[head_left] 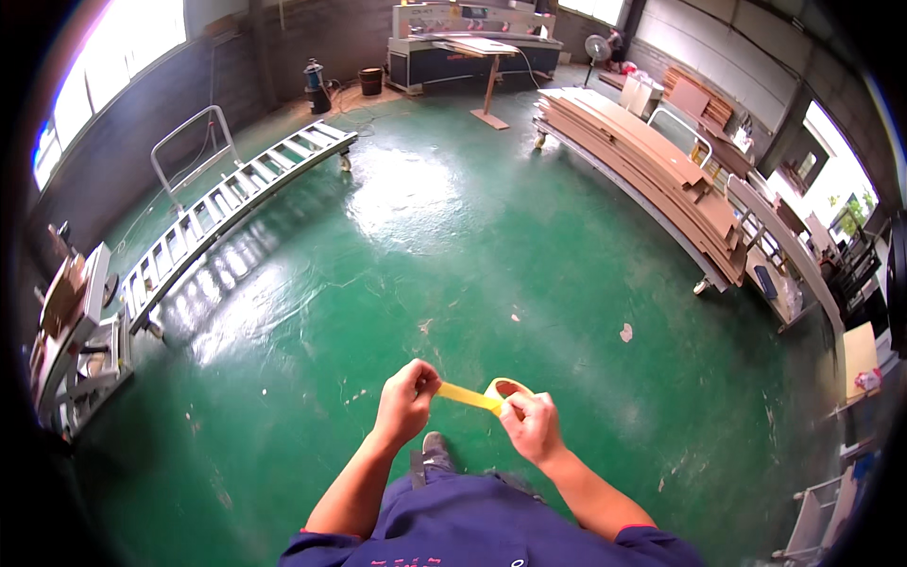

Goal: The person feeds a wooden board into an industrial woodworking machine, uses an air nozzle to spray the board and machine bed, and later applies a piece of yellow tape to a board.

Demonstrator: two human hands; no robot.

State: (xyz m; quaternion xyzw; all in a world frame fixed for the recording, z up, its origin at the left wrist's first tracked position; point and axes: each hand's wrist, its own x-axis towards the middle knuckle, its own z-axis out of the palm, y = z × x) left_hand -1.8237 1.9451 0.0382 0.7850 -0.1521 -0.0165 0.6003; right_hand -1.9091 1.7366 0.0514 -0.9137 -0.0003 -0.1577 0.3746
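A roll of yellow tape [510, 386] is held in front of my body, above the green floor. My left hand [410, 395] is closed, pinching the free end of the tape. From there a short strip [468, 397] runs taut to the roll. My right hand [532, 425] is closed on the roll's near side, its thumb and fingers at the spot where the strip leaves it. The roll's far rim and brown inner core show beyond my right fingers.
On the left stands a long wheeled roller rack [227, 210]. A wheeled cart stacked with brown boards [652, 170] is on the right. At the back are a long machine [472, 57], a small table [489, 80] and a dark bucket [370, 81]. The floor [453, 293] is green and glossy.
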